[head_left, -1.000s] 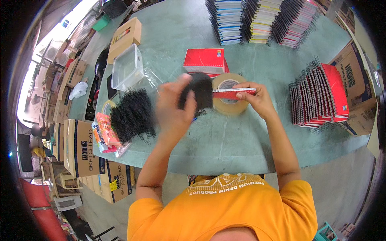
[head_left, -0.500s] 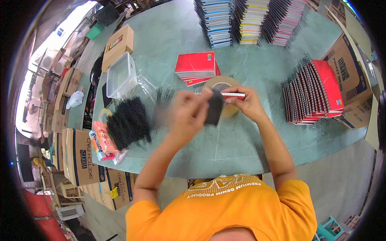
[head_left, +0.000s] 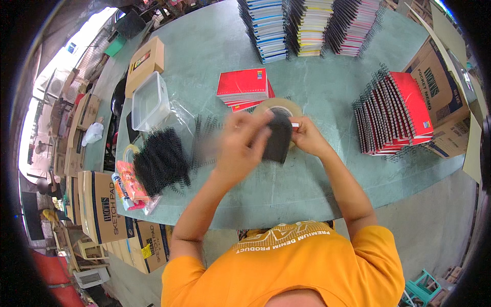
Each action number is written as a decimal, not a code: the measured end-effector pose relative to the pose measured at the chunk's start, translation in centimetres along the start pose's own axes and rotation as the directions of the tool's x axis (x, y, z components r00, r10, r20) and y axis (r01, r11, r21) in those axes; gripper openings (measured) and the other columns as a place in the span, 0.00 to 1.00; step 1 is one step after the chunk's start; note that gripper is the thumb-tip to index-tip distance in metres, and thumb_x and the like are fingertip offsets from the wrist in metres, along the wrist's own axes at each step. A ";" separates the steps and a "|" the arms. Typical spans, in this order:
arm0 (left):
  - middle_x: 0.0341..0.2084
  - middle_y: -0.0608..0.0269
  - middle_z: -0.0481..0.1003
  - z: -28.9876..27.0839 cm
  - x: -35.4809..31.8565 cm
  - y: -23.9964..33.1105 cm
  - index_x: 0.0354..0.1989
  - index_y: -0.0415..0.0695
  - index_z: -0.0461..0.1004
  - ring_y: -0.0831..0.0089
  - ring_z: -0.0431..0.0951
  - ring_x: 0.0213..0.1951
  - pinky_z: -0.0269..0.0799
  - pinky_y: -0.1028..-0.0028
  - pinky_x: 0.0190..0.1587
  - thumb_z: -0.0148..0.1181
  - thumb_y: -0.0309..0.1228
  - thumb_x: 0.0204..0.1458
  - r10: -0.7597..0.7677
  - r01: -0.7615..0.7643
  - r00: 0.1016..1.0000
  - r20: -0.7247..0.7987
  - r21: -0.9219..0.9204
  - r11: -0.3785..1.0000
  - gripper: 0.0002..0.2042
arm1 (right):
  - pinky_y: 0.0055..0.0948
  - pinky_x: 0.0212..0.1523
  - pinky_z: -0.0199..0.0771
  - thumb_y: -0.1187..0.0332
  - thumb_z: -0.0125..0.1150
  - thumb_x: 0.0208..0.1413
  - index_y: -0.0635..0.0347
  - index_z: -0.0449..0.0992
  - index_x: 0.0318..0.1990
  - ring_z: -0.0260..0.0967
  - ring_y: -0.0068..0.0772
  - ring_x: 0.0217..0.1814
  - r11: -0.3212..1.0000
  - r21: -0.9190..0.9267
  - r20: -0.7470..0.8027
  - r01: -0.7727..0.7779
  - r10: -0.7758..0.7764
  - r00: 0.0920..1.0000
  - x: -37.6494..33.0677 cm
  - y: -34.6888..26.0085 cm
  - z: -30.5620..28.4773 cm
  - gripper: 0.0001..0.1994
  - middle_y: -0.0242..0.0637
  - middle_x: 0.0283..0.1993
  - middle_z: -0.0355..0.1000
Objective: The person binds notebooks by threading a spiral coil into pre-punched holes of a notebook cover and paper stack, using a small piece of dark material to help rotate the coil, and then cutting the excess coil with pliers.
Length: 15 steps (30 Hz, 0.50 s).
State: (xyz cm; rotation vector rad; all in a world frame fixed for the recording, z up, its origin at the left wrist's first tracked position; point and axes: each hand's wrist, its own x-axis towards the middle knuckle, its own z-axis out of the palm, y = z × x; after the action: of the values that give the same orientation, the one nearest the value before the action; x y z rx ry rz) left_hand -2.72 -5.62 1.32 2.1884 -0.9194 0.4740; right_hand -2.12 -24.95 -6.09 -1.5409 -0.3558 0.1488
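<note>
Left hand (head_left: 240, 148) blurred, fingers curled onto near edge of a small black notebook (head_left: 279, 137); grip itself unclear. Right hand (head_left: 307, 135) pinches the notebook's far right edge. Notebook held upright between both hands, above green table (head_left: 317, 179). Tape roll (head_left: 279, 107) just behind it. Red notebooks (head_left: 243, 84) beyond; black spiral coils (head_left: 161, 161) left.

A small notebook-binding workshop. A green counter (head_left: 327, 189) carries tall stacks of spiral-bound notebooks (head_left: 307, 23), a fanned row of red-covered ones (head_left: 394, 115), a heap of loose black binding coils (head_left: 161, 161) and a clear plastic tub (head_left: 148, 100); printed cardboard cartons (head_left: 99, 207) crowd the floor around it.
</note>
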 end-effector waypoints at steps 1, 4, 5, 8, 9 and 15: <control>0.30 0.59 0.70 -0.2 0.6 -0.1 0.43 0.46 0.76 0.67 0.73 0.32 0.70 0.73 0.35 0.62 0.23 0.43 -0.011 0.013 0.996 -0.092 0.019 1.000 0.15 | 0.22 0.49 0.66 0.83 0.48 0.54 0.66 0.73 0.47 0.67 0.20 0.47 1.000 -0.018 0.042 -0.013 0.014 0.999 -0.2 0.2 0.1 0.14 0.32 0.44 0.74; 0.31 0.59 0.69 0.1 0.1 0.0 0.45 0.50 0.75 0.65 0.73 0.34 0.70 0.70 0.36 0.61 0.24 0.45 -0.087 0.087 0.996 -0.011 -0.018 0.996 0.17 | 0.22 0.49 0.66 0.83 0.49 0.54 0.65 0.72 0.49 0.66 0.19 0.48 0.999 0.033 0.012 -0.034 0.034 0.999 -0.3 -0.4 0.5 0.15 0.32 0.45 0.73; 0.31 0.58 0.70 0.2 -0.4 0.4 0.44 0.47 0.75 0.65 0.72 0.35 0.69 0.71 0.38 0.62 0.23 0.43 -0.107 0.110 0.992 0.068 -0.050 0.993 0.16 | 0.21 0.49 0.66 0.83 0.48 0.55 0.65 0.71 0.51 0.65 0.19 0.48 0.998 0.043 -0.043 0.044 -0.042 0.998 0.1 0.0 0.5 0.16 0.32 0.44 0.73; 0.32 0.57 0.69 -0.5 1.1 0.5 0.44 0.49 0.75 0.63 0.73 0.33 0.70 0.70 0.36 0.62 0.23 0.42 -0.128 0.119 0.967 -0.222 -0.052 0.992 0.17 | 0.21 0.50 0.66 0.83 0.48 0.55 0.64 0.71 0.51 0.66 0.19 0.48 1.000 0.007 0.044 0.006 -0.006 0.999 -0.4 -0.1 0.2 0.16 0.32 0.45 0.73; 0.32 0.57 0.68 -0.4 1.1 0.4 0.45 0.49 0.75 0.63 0.73 0.34 0.70 0.69 0.36 0.62 0.24 0.42 -0.137 0.130 0.969 -0.208 -0.045 0.990 0.17 | 0.22 0.50 0.66 0.82 0.49 0.55 0.64 0.71 0.51 0.66 0.19 0.48 1.000 0.023 0.018 0.008 -0.009 1.000 -0.3 0.1 0.3 0.16 0.32 0.46 0.73; 0.38 0.54 0.68 2.8 -5.4 0.9 0.45 0.47 0.75 0.58 0.72 0.41 0.69 0.68 0.44 0.63 0.27 0.44 -0.119 0.164 0.952 0.281 -0.143 0.976 0.17 | 0.24 0.52 0.67 0.73 0.62 0.51 0.65 0.71 0.52 0.66 0.22 0.51 0.999 0.053 -0.059 -0.009 0.012 0.998 -0.3 -1.5 0.2 0.19 0.36 0.50 0.72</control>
State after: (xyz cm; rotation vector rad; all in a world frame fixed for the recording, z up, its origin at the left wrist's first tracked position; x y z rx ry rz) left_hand -6.83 -5.59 -3.22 2.1797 -0.8992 0.0249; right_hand -2.64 -24.89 -4.68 -1.4922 -0.2949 0.1196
